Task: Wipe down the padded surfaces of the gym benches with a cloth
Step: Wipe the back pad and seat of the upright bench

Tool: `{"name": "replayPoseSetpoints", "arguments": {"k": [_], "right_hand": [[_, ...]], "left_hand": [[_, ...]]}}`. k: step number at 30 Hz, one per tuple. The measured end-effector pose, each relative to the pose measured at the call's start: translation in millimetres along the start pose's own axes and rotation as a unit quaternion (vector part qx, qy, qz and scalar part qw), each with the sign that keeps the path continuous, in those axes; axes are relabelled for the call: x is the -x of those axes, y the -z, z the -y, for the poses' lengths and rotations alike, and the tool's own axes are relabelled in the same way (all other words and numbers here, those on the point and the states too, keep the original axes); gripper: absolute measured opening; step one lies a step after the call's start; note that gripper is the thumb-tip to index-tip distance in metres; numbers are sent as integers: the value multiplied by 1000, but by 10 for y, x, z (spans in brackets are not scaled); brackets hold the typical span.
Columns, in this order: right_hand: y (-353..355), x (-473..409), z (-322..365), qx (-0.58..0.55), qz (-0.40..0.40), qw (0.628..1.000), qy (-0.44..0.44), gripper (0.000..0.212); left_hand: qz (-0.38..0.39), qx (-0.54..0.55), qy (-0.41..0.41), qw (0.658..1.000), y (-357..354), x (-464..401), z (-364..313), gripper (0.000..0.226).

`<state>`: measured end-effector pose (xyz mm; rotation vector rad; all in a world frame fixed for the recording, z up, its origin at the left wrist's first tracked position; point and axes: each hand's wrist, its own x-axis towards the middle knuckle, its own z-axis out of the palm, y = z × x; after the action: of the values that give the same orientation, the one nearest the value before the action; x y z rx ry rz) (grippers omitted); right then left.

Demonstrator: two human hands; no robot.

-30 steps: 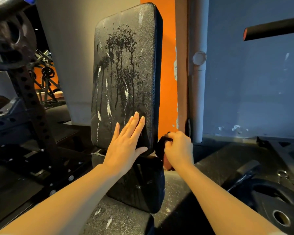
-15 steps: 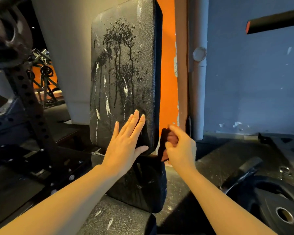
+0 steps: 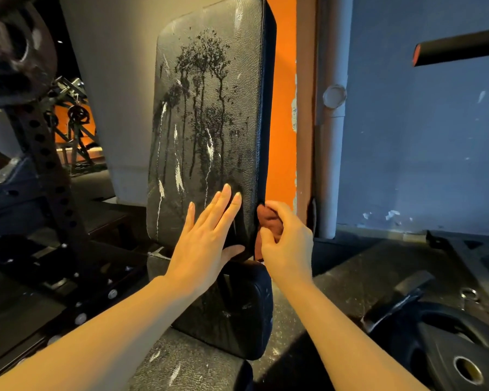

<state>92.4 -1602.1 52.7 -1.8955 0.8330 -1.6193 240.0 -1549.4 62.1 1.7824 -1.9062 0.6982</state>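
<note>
The back pad (image 3: 209, 122) carries wet streaks; wiping is largely undone. The left hand (image 3: 203, 238) lies flat on it. The right hand (image 3: 287, 244) grips the cloth (image 3: 270, 221) at its right edge.

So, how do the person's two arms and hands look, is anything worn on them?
Both forearms are bare as far as the picture shows: no sleeves, no gloves. The left hand and the right hand carry no ring, watch or bracelet that I can see. The fingernails are short and seem unpainted. Warm orange light falls on both arms.
</note>
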Motion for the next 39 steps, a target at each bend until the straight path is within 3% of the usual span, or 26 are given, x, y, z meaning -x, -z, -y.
{"name": "replayPoseSetpoints", "arguments": {"k": [4, 8, 11, 15, 17, 20, 24, 26, 28, 30, 32, 33, 36, 39], "right_hand": [[101, 86, -91, 45, 50, 998, -20, 39], [57, -24, -3, 9, -4, 1000, 19, 41], [-22, 119, 0, 36, -3, 999, 14, 38], [178, 360, -52, 85, 150, 984, -33, 35], [288, 398, -7, 89, 159, 983, -32, 37], [342, 412, 123, 40, 93, 994, -32, 35], [141, 521, 296, -94, 148, 982, -70, 15], [62, 533, 322, -138, 197, 964, -110, 14], [59, 447, 287, -61, 192, 976, -84, 20], [105, 280, 223, 29, 99, 995, -12, 17], [144, 50, 190, 74, 7, 995, 61, 17], [140, -77, 179, 102, -21, 989, 106, 21], [54, -426, 154, 217, -25, 941, 260, 39], [-54, -578, 52, 330, 48, 875, 352, 46]], "left_hand": [[4, 1, 7, 1000, 6, 12, -22, 94], [-5, 9, 8, 1000, 5, 0, -17, 94], [-2, 14, 10, 1000, -12, 14, -16, 94], [-4, 34, 9, 999, 21, -9, -34, 89], [-46, 88, 22, 995, 5, 117, -77, 78], [-157, 243, 118, 950, -69, 522, -335, 44], [-172, 450, 208, 851, 10, 730, -686, 31], [-213, 465, 252, 822, 14, 732, -633, 28], [-250, 435, 309, 808, 16, 739, -512, 22], [-316, 382, 371, 785, 35, 679, -380, 18], [-386, 342, 384, 766, 85, 498, -337, 20], [-386, 326, 357, 786, 87, 382, -364, 26], [-262, 284, 228, 894, -143, 99, -548, 51], [-229, 290, 194, 909, -354, 91, -536, 63]]}}
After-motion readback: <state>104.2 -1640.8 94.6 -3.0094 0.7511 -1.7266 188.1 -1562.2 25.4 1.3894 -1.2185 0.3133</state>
